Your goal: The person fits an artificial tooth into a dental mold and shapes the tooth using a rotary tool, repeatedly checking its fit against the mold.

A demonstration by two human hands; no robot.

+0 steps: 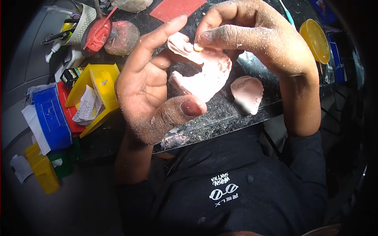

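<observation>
A pale pink, U-shaped dental cast [210,76] is held above the dark table by my left hand [151,94], its thumb on the lower edge and its index finger stretched upward. My right hand [252,37] pinches a tiny yellowish piece [198,47] between thumb and index finger, against the upper part of the cast. Powder covers both hands. A second pink cast [248,94] lies on the table below my right wrist.
A red sheet [177,8] lies at the back. Left stand a bowl of red strips [97,35], a white basket of tools [83,25] and yellow [108,84] and blue bins [51,114]. A yellow dish [315,41] is at right. Dust covers the table's front edge [220,128].
</observation>
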